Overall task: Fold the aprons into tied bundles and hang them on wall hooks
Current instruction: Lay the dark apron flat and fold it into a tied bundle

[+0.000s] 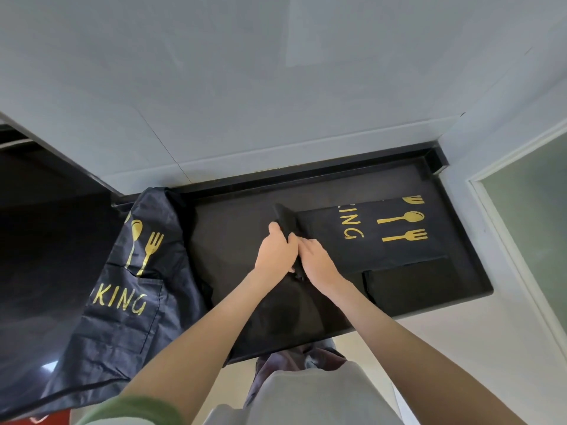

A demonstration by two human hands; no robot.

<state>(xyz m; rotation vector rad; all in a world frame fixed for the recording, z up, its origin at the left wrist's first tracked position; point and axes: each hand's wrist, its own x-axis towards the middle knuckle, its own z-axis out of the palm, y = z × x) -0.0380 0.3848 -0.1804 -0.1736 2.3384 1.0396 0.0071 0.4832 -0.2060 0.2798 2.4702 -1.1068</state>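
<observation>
Wall (245, 87): pale grey panels, far side.
Countertop (454, 280): black, raised rim.
Floor (414, 332): light.
Frosted glass panel (534, 216): right.

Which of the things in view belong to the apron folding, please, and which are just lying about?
In the job:
- folded apron on the counter
- rolled end, held by left hand and right hand
- draped apron, waiting

Lying about:
- red item, bottom left, unidentifiable

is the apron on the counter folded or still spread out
Folded and partly rolled. The apron on the counter lies as a narrow flat strip, its left end rolled up under the left hand and right hand.
</observation>
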